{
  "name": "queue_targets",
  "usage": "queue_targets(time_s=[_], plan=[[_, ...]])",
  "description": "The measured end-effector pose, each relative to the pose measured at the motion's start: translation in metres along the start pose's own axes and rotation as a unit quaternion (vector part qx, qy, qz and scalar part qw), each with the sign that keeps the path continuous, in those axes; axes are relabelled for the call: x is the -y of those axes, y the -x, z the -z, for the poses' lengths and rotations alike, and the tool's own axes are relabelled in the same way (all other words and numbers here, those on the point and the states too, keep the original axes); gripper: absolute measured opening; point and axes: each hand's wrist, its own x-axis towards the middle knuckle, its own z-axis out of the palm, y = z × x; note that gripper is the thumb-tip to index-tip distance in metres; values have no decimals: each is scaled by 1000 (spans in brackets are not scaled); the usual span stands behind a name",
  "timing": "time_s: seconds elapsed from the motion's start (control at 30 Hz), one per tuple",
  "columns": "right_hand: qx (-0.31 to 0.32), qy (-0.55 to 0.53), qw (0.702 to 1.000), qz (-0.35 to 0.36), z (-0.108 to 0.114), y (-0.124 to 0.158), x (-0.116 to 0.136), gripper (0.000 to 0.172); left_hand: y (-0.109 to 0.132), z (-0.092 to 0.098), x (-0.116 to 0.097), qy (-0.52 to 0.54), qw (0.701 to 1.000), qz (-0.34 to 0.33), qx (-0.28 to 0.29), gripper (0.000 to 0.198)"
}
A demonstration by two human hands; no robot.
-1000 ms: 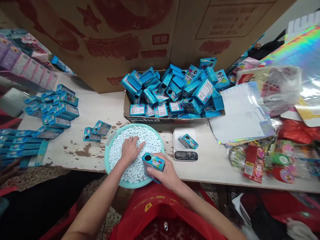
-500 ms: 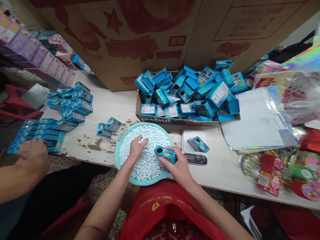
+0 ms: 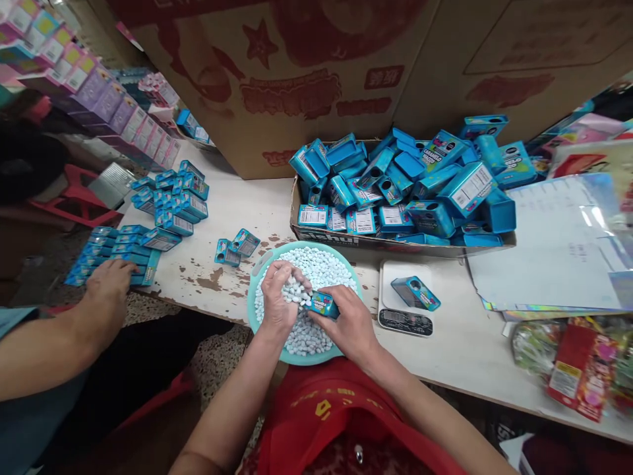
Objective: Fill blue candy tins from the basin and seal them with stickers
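Note:
My left hand [image 3: 277, 297] is cupped round a heap of small pale candies [image 3: 295, 290], held right against the opening end of a blue candy tin [image 3: 324, 304]. That tin is gripped in my right hand [image 3: 350, 323], thumb below and fingers on top. Both hands are above a mint-green basin [image 3: 253, 310] filled with the same pale candies. Another blue tin [image 3: 415, 293] lies on a small white kitchen scale [image 3: 388, 274] to the right. Two more blue tins [image 3: 237, 247] lie on the table to the left of the basin.
Behind the basin, a cardboard tray [image 3: 321, 236] is heaped with blue tins, backed by a large carton [image 3: 316, 79]. Rows of tins [image 3: 111, 247] stand at left, where a co-worker's hand [image 3: 111, 284] touches them. White sheets [image 3: 548, 251] and a red packet [image 3: 576, 369] lie at right.
My left hand has come up out of the candies with a handful and moved to the tin. My right hand has tipped the tin toward it. The view has shifted slightly left.

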Motion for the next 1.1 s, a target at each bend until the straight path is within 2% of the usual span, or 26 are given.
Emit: queue_targets(time_s=[0.23, 0.5, 0.67, 0.9, 1.1], plan=[[11, -28, 1000, -8, -1, 0, -3, 33, -2, -6, 3, -50, 999, -5, -11, 23], [-28, -77, 996, -33, 2, 1, -8, 31, -3, -9, 8, -41, 999, 4, -18, 22], [-30, -81, 996, -35, 1, 3, -9, 31, -1, -11, 9, -53, 998, -26, -2, 22], [-40, -81, 996, -27, 3, 3, -7, 27, 3, -12, 7, -48, 998, -20, -34, 26], [-38, -90, 995, -30, 2, 4, -8, 27, 4, -12, 7, -48, 998, -43, -24, 24]])
